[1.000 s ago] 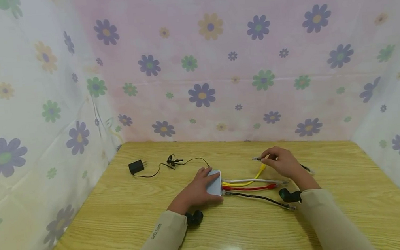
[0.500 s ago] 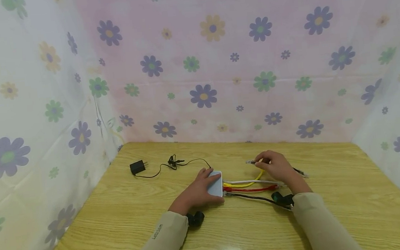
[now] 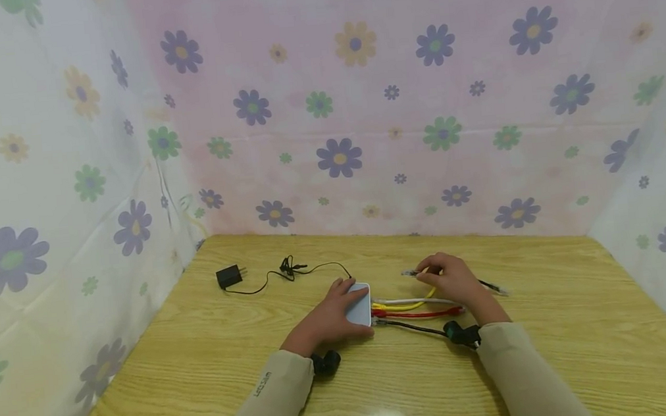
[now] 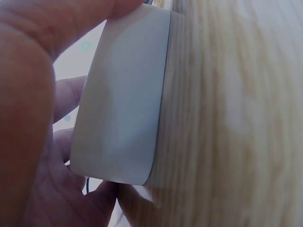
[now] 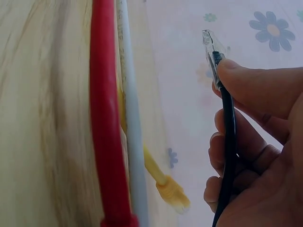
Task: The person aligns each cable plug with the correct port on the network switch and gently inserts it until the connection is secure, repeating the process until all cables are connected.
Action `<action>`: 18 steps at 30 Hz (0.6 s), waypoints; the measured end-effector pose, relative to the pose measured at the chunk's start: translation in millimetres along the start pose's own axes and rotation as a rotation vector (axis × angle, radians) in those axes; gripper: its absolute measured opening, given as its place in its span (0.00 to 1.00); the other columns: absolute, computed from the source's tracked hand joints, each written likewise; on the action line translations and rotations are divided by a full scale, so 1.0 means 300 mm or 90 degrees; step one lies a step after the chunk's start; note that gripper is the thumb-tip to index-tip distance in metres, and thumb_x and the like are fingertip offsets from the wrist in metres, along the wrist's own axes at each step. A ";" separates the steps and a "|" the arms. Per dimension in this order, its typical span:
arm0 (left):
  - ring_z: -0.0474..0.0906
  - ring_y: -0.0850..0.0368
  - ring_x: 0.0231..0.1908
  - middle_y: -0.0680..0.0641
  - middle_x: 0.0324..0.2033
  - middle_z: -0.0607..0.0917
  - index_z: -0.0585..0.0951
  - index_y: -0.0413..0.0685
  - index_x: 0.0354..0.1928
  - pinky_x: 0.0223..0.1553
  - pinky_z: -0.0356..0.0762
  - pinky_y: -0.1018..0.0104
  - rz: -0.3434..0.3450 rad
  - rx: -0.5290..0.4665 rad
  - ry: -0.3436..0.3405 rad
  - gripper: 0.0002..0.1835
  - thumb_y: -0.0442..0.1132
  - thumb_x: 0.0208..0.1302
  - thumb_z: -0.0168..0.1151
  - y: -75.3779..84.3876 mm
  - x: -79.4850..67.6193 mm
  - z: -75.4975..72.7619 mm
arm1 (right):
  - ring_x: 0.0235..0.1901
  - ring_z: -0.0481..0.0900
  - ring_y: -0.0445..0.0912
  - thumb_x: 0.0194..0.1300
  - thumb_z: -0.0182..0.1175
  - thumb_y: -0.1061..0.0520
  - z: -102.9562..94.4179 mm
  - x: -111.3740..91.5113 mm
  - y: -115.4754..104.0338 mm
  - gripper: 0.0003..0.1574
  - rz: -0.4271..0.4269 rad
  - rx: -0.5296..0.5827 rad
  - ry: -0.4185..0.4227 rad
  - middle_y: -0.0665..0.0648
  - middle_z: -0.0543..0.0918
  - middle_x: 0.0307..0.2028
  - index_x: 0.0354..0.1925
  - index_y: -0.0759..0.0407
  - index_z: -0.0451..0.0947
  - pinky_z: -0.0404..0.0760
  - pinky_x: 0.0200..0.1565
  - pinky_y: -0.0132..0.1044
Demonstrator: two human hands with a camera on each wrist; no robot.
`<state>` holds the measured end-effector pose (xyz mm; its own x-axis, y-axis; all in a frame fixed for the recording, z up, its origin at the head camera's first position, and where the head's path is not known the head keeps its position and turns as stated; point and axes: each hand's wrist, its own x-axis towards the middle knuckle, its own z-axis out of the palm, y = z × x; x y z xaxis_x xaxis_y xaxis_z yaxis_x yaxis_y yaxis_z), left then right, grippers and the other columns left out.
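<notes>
A small box with a pale top and white edges [image 3: 358, 306], perhaps a network switch, lies on the table. My left hand [image 3: 325, 321] holds it, thumb at the near side and fingers over the top and far side; the left wrist view shows the box's broad plain wall [image 4: 123, 104] close up. White, yellow, red and black network cables run from its right side. Beyond them, my right hand [image 3: 452, 280] pinches another black network cable [image 5: 229, 132] just behind its clear plug [image 5: 213, 52]. That plug points left toward the box, a short gap away.
A black power adapter [image 3: 229, 276] lies at the back left, its thin bundled cord [image 3: 288, 269] leading to the box. In the right wrist view, the red cable [image 5: 108, 113], white cable [image 5: 134, 137] and yellow plug end [image 5: 173, 193] lie beside my hand. Flowered cloth [image 3: 360, 113] encloses the table.
My right hand has moved left with the black network cable, bringing its plug closer to the box. My left hand keeps its hold on the box.
</notes>
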<state>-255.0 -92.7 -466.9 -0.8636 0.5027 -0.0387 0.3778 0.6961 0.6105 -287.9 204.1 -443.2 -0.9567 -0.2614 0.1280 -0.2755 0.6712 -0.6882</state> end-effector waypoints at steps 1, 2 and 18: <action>0.37 0.43 0.77 0.49 0.76 0.51 0.62 0.65 0.73 0.58 0.69 0.44 0.000 -0.002 -0.001 0.47 0.61 0.52 0.71 0.000 0.000 0.000 | 0.34 0.76 0.45 0.68 0.60 0.51 0.003 0.002 0.000 0.12 -0.004 0.000 -0.001 0.54 0.80 0.37 0.45 0.53 0.83 0.73 0.35 0.39; 0.37 0.43 0.77 0.49 0.76 0.51 0.62 0.64 0.73 0.58 0.69 0.44 0.000 -0.003 -0.002 0.47 0.61 0.52 0.71 0.001 0.000 0.000 | 0.33 0.76 0.45 0.68 0.61 0.50 0.005 0.003 0.000 0.11 -0.004 0.001 0.000 0.54 0.80 0.37 0.45 0.53 0.83 0.74 0.35 0.39; 0.37 0.42 0.76 0.48 0.76 0.51 0.62 0.64 0.74 0.59 0.68 0.43 -0.003 -0.003 -0.005 0.47 0.61 0.53 0.70 0.014 -0.006 -0.010 | 0.34 0.75 0.44 0.67 0.62 0.52 0.047 0.017 -0.030 0.11 -0.026 0.005 -0.018 0.54 0.81 0.39 0.46 0.52 0.84 0.74 0.36 0.39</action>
<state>-252.9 -92.3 -462.0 -0.8628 0.5032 -0.0485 0.3714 0.6960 0.6145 -288.9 186.9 -446.6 -0.9414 -0.3086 0.1361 -0.3139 0.6542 -0.6881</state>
